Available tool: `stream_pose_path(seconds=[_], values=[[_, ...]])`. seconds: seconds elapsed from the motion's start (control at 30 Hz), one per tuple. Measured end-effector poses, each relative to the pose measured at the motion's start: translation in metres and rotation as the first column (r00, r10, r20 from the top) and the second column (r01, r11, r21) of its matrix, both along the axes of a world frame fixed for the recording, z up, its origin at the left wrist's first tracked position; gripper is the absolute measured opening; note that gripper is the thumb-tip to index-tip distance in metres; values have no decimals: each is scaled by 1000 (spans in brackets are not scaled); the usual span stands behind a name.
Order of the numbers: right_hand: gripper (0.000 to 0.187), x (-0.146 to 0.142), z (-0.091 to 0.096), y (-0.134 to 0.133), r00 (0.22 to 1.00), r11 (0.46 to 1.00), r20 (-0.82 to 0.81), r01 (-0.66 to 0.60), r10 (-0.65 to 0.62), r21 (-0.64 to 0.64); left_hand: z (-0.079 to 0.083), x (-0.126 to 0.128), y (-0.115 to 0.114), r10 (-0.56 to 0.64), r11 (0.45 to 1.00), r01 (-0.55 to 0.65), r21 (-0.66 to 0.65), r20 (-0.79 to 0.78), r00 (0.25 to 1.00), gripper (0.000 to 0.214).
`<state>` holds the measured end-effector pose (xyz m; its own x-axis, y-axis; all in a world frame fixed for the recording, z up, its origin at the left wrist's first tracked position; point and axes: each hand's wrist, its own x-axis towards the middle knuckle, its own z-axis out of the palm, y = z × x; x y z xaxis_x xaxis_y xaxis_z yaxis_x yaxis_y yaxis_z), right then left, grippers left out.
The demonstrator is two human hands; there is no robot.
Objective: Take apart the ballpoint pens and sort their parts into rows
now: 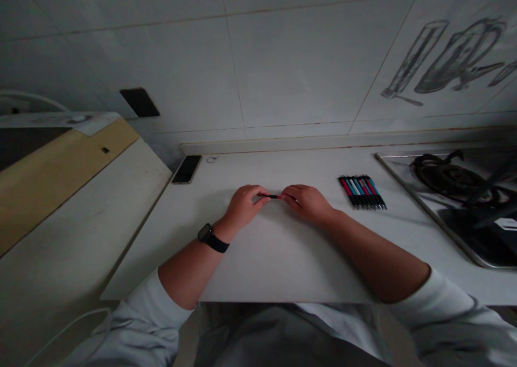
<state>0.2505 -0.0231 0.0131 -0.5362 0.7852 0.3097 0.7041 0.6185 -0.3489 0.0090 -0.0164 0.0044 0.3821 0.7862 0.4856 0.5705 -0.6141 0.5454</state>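
A slim pen [275, 196], dark at one end and red at the other, lay level just above the white counter [283, 248], spanning the small gap between both hands. The left hand [243, 205] pinched its dark end between thumb and curled fingers; the right hand [307, 201] pinched the red end the same way. Whether the pen was one piece or two parts meeting was hard to tell, since so little of it showed. A black watch [210, 237] sat on the left wrist, and pale sleeves were pushed up both forearms.

To the right of the hands, well apart, a row of pens [362, 191] lay side by side with red, blue and teal barrels. A dark phone [187, 169] rested flat near the counter's back left corner. A gas hob [456, 195] filled the right side, beneath the tiled wall [291, 60].
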Motion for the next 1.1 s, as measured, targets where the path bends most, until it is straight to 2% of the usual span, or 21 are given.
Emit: stream_pose_path(seconds=[0.13,0.27,0.43,0.63,0.83,1.0,1.1], values=[[20,0,2,-1,999,999,-25,23,-24,-28,1,0,0,-3,1000,3,-10,5,1000,7],[16,0,2,-1,999,1000,-18,27,-27,1,2,0,-1,16,1000,-16,-13,6,1000,7],[29,0,1,1,1000,1000,8,-19,19,20,1,0,0,15,1000,-14,-14,10,1000,9],[16,1,-1,1,999,1000,-32,9,-9,25,2,0,-1,16,1000,-15,-11,9,1000,7],[27,1,0,0,1000,998,-9,-12,13,57,3,0,-2,22,1000,-22,-16,15,1000,8],[20,1,0,1,1000,999,-30,-3,4,39,2,0,-1,22,999,-22,-25,11,1000,5],[24,2,1,1,1000,998,-20,-14,15,55,2,0,-1,15,1000,-14,-26,10,1000,6]])
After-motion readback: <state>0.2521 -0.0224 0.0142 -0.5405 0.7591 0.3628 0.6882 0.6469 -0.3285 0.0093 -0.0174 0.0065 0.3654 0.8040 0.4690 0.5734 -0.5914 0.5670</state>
